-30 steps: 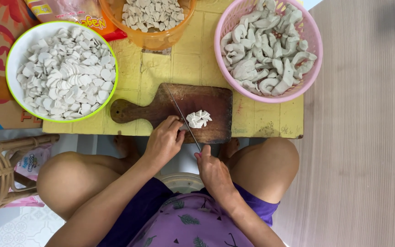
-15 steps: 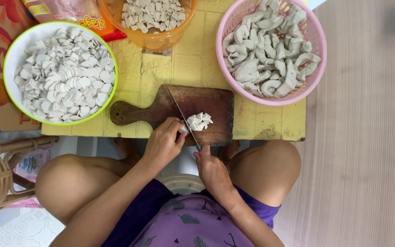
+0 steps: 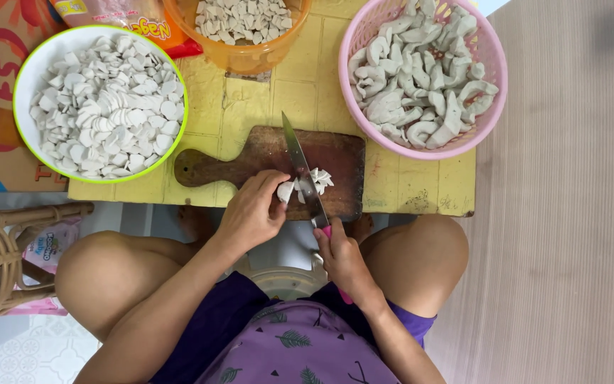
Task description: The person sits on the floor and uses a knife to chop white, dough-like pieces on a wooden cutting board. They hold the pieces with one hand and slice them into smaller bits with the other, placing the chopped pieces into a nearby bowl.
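Yellow low table (image 3: 406,186), board (image 3: 264,153) centred. Since a second ago: knife (image 3: 300,167) swung from slanted to near upright, tip at 12. Right hand (image 3: 341,257) fisted on pink handle; left hand (image 3: 251,210) pinching piece (image 3: 286,190) at blade. Slices (image 3: 320,178) piling at 3 of blade; cutting ongoing.

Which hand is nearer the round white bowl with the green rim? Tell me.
Left. The left hand pins a pale piece on the wooden board, below and right of the white bowl. The right hand grips the knife, farther right.
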